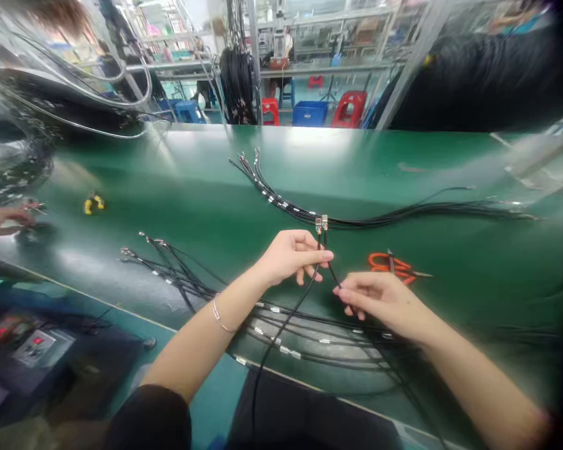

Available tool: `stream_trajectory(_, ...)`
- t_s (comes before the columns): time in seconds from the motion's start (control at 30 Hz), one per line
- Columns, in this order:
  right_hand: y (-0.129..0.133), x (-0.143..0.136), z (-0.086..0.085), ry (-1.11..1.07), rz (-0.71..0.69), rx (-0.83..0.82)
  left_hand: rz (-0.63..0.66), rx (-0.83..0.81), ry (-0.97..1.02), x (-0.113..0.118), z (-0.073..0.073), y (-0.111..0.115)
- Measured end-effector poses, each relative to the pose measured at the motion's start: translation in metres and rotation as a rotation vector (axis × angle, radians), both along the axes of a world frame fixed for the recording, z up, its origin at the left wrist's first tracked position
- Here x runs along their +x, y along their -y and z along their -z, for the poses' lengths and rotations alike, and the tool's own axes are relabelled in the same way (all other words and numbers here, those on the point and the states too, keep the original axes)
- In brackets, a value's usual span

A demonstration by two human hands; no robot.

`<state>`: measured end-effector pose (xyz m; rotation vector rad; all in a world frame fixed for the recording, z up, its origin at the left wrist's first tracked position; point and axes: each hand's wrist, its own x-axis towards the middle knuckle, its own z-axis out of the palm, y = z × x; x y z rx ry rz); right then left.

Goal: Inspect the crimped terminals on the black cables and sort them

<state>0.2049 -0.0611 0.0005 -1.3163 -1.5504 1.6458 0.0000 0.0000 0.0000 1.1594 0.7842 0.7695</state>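
Two black cables (291,315) with small metal connectors (321,223) stand side by side, ends up, in the middle of the view. My left hand (293,255) pinches both just below the connectors between thumb and fingers. Lower down and to the right, my right hand (378,297) is closed on one of these cables, thumb against fingertips. Under my forearms lies a spread bundle of black cables (206,290) with white labels. Beyond my hands rests a second labelled cable bundle (380,220). Orange-handled scissors (389,265) lie just past my right hand.
Yellow-handled pliers (94,203) lie on the green table (178,200) at left. Another person's hand (9,220) works at the left edge. Black cables hang (237,84) behind the table, near red stools (350,107) and a blue crate (309,114).
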Motion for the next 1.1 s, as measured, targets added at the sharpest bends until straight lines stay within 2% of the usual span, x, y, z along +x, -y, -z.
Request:
stream_trajectory(0.23,0.000,0.005,-0.003,0.021,-0.087,-0.098,-0.008,0.025,-0.023,0.002,-0.001,0.005)
stream_trajectory(0.37,-0.004,0.009,-0.007,0.077,-0.177,-0.174,0.079,-0.013,-0.073,0.003,-0.001,0.007)
stream_trajectory(0.43,-0.007,0.011,-0.005,0.068,-0.070,-0.103,0.155,-0.033,-0.101,0.004,0.001,0.010)
stream_trajectory(0.53,-0.009,0.014,-0.002,-0.016,0.284,0.165,0.263,-0.064,-0.132,0.009,0.004,0.017)
stream_trajectory(0.6,-0.008,0.015,-0.001,-0.040,0.419,0.282,0.314,-0.082,-0.145,0.013,0.005,0.023)
stream_trajectory(0.87,-0.002,0.007,-0.017,0.158,0.400,0.398,0.371,-0.156,-0.165,0.020,-0.002,0.036)
stream_trajectory(1.1,-0.002,0.007,-0.016,0.211,0.392,0.400,0.385,-0.136,-0.126,0.020,-0.002,0.037)
